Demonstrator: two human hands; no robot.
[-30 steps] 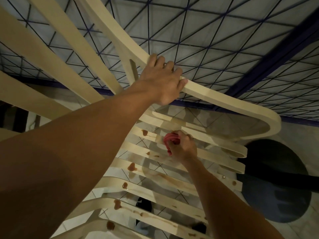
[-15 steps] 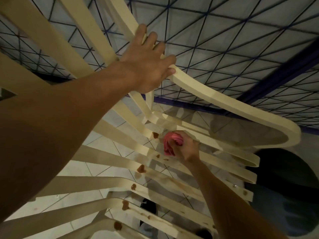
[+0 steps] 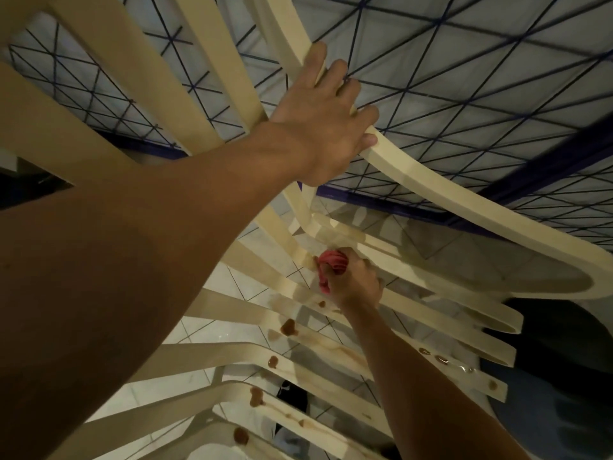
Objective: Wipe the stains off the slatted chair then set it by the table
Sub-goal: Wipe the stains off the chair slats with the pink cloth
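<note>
You are steadying the slatted chair [image 3: 116, 61] with your left hand [image 3: 321, 117], which is curling its fingers over the arm rail [image 3: 464, 209] above and beyond the red cloth [image 3: 333, 265]. Your right hand [image 3: 356, 285] is bunching that cloth in a closed fist. It is pressing the cloth onto a seat slat at the far end of the seat, where the slats are meeting the frame. The chair itself is lying directly under the cloth and spreading out on every side of it.

One relation is deciding the coming stroke. The brown stains [image 3: 288, 327] are sitting on your side of the cloth, in a loose column running from just below it down toward your body, roughly one blob to a slat. A smaller group is lying below and to the right of the cloth, near the slat tips. The slats are running crosswise, left to right of the cloth, so the column is cutting across their long axis. Your right hand is by far the nearer one, and the left is occupied holding the rail. Judging from this, you are going to be drawing the cloth back toward yourself, slat by slat, with most of the wiping not yet done.
</note>
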